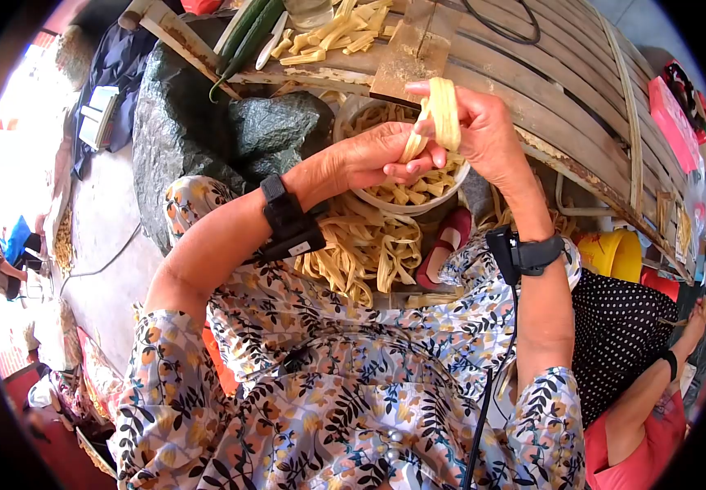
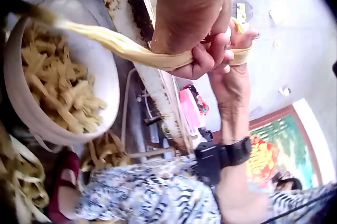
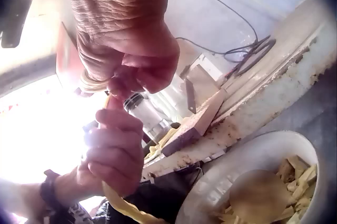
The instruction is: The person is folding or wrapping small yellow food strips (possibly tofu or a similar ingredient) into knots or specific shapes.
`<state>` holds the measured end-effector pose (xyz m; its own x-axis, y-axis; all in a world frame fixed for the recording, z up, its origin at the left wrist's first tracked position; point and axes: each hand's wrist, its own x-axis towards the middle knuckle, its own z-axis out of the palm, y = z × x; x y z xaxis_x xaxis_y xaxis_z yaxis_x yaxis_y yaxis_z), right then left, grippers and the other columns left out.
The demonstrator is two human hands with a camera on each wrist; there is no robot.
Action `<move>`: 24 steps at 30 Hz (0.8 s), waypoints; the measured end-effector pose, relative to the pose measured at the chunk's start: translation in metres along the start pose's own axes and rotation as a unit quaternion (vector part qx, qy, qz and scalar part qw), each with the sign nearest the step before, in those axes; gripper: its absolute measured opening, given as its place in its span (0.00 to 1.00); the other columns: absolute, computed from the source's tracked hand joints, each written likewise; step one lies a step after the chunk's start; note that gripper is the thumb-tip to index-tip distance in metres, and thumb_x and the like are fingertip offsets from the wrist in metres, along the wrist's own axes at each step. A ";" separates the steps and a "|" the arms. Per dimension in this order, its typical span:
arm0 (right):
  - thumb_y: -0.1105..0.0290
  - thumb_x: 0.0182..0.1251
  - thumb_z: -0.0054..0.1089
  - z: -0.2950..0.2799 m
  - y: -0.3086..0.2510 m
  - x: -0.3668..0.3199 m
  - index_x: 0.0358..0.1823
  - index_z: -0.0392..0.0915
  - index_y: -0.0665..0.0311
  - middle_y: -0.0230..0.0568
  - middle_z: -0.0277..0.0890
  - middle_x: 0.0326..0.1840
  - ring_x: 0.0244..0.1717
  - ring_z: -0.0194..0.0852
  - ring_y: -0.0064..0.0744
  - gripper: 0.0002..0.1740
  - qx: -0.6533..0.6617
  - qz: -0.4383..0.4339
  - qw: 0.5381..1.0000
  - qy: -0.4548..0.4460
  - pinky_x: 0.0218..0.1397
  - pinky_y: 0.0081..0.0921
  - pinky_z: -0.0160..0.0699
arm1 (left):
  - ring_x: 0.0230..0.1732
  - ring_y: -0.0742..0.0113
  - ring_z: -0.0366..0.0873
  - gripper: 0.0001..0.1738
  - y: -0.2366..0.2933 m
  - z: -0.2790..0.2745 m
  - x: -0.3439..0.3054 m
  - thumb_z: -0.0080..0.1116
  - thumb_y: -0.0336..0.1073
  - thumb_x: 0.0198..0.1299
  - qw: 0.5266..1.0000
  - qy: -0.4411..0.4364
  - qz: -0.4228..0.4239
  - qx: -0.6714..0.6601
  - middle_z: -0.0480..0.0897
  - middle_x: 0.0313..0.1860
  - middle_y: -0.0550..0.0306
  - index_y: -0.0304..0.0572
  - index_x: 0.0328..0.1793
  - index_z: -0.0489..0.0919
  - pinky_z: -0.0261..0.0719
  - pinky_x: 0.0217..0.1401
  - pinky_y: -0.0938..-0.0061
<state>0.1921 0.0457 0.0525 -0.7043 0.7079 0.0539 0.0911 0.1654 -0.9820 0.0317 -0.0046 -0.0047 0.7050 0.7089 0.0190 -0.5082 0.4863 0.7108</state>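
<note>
Nearest the lens: floral-print clothing [image 1: 328, 392], filling the lower middle. Beyond, past black wrist units [image 1: 524, 253] on both forearms: a long yellow strip [image 1: 446, 114], held up just off the near edge of a slatted tabletop [image 1: 565, 122]. Loops as a flat band round the fingers of the right hand [image 1: 488, 135]; runs on through the left hand [image 1: 377, 155]; trails in front of a white bucket [image 2: 109, 84] in the left wrist view, far end blurred. Left grip: fingers curled tight round the strip. Right grip: fingers bent, wound with the strip; pressure of the thumb, cannot tell.

Below the hands, beside the tabletop's near edge: the same bucket, well stocked with knotted pieces [image 1: 406, 194]. In front of it, a heap of loose strips [image 1: 361, 245], then a red shoe [image 1: 448, 241].

On the tabletop: a wooden board [image 1: 410, 61] at the near edge; left of it, more yellow pieces [image 1: 320, 41]; toward the left corner, green cucumbers [image 1: 251, 37]; well back from the near edge, a dark cable [image 1: 524, 39].

Below the right-hand corner: a yellow container [image 1: 610, 251]. Near it, a polka-dot skirt [image 1: 622, 327].
</note>
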 end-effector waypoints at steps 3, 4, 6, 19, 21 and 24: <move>0.66 0.50 0.67 0.000 0.002 0.002 0.50 0.76 0.60 0.27 0.71 0.19 0.21 0.67 0.11 0.23 -0.059 -0.018 0.998 -0.004 0.22 0.14 0.66 | 0.13 0.87 0.56 0.24 0.001 0.005 0.002 0.52 0.51 0.59 0.999 0.014 -0.015 -0.042 0.71 0.22 0.67 0.33 0.44 0.72 0.56 0.20 0.90; 0.66 0.50 0.67 0.000 0.002 0.003 0.49 0.76 0.60 0.27 0.71 0.19 0.21 0.67 0.13 0.23 -0.064 -0.020 0.998 0.003 0.23 0.15 0.67 | 0.13 0.87 0.56 0.23 0.005 0.008 0.002 0.52 0.50 0.60 0.998 0.040 -0.018 -0.037 0.71 0.22 0.67 0.33 0.44 0.72 0.56 0.20 0.89; 0.66 0.48 0.67 0.001 0.004 0.004 0.48 0.77 0.60 0.29 0.72 0.20 0.20 0.67 0.16 0.22 -0.072 -0.025 0.997 0.018 0.25 0.18 0.69 | 0.14 0.87 0.57 0.19 0.007 0.011 0.004 0.52 0.45 0.61 0.994 0.105 0.006 -0.023 0.72 0.23 0.66 0.33 0.44 0.73 0.57 0.20 0.89; 0.63 0.56 0.61 0.004 0.035 0.016 0.30 0.80 0.67 0.33 0.68 0.14 0.17 0.57 0.16 0.12 -0.072 0.056 0.992 0.084 0.22 0.19 0.61 | 0.19 0.81 0.69 0.18 0.028 0.018 0.000 0.47 0.43 0.64 0.833 0.350 0.112 0.414 0.75 0.21 0.61 0.31 0.38 0.75 0.68 0.20 0.85; 0.65 0.55 0.60 0.006 0.038 0.013 0.28 0.79 0.66 0.35 0.71 0.14 0.16 0.62 0.22 0.10 -0.136 0.067 0.984 0.098 0.23 0.22 0.64 | 0.18 0.80 0.69 0.21 0.024 0.020 0.001 0.48 0.46 0.63 0.800 0.345 0.085 0.484 0.75 0.20 0.60 0.30 0.34 0.75 0.68 0.20 0.83; 0.69 0.54 0.58 0.016 0.043 0.014 0.26 0.79 0.65 0.38 0.74 0.19 0.20 0.68 0.31 0.07 -0.241 0.002 0.957 0.164 0.27 0.26 0.68 | 0.18 0.79 0.68 0.23 0.018 0.009 0.005 0.50 0.48 0.62 0.676 0.370 0.075 0.633 0.74 0.18 0.60 0.31 0.29 0.74 0.67 0.20 0.81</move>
<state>0.1750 0.0515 0.0082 -0.4521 0.8732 0.1822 0.4630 0.4043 -0.7888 0.0303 0.0031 0.0143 0.0142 0.9909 0.1337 0.6132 -0.1143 0.7816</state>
